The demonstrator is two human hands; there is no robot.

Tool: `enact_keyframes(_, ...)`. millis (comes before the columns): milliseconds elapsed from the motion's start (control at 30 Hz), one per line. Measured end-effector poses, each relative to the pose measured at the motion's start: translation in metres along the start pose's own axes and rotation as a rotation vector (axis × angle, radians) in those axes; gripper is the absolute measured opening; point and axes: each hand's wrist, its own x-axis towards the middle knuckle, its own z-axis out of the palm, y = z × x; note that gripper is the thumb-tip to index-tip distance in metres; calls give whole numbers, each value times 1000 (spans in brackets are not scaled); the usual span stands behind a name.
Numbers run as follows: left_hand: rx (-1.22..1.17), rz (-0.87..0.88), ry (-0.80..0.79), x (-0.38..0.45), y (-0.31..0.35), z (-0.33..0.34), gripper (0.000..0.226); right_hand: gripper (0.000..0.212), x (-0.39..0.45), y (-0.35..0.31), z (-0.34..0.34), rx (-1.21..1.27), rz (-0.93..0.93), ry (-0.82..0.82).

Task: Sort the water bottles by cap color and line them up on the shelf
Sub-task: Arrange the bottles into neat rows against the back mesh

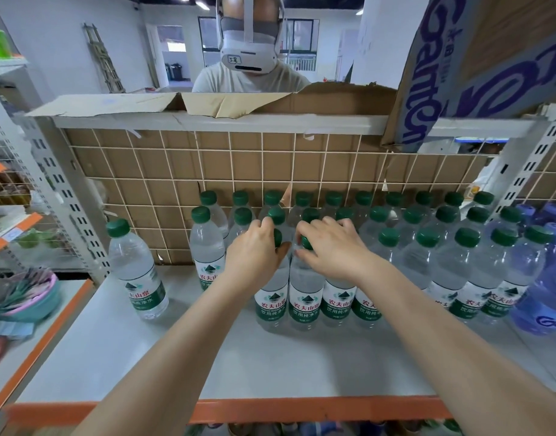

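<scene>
Reaching forward with both bare arms, I am working at a white shelf [182, 357] with an orange front edge. My left hand [254, 256] is curling its fingers round the neck of a green-capped water bottle [272, 297] in the front row, its cap peeking out beside my fingers. My right hand [330, 250] is gripping the top of the neighbouring green-capped bottle [305, 297], fingers bent over the cap, thumb pressing at the neck. The two bottles are standing upright and touching side by side, near the middle of the shelf.

Behind and to the right of them, the green-capped bottles [427, 237] are standing in three rows, running along a wire grid backed with cardboard [270, 165]. One lone green-capped bottle [135, 269] is standing apart on the left side of the shelf. At the far right, bottles with purple-blue caps [550, 234] are crowding against the green ones.

Above, flattened cardboard is lying on the upper shelf, and a large carton with purple lettering [490, 58] is leaning at the right. Beyond the shelf, another person wearing a white headset [248, 51] is facing me.
</scene>
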Motion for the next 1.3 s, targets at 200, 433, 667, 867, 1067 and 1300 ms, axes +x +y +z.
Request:
enact_keyframes(200, 14, 26, 48, -3, -1, 2, 41, 26, -1, 1, -2, 27, -5, -24)
enact_keyframes(433, -73, -10, -45, -16, -13, -3, 62, 30, -2, -9, -3, -12, 39, 17)
enact_keyframes(667, -168, -128, 110, -22, -53, -34, 43, 16, 3, -24, -9, 165, -2, 217)
enact_keyframes(867, -17, -335, 333, -23, -107, -60, 32, 5, 14, -50, -13, 348, -84, 308)
enact_keyframes(1067, 103, -543, 191, -27, -162, -66, 52, 17, 21, -60, -2, 276, -31, 314)
enact_keyframes(1300, 202, -468, 77, -26, -178, -73, 38, 28, 26, -63, 2, 127, 43, 196)
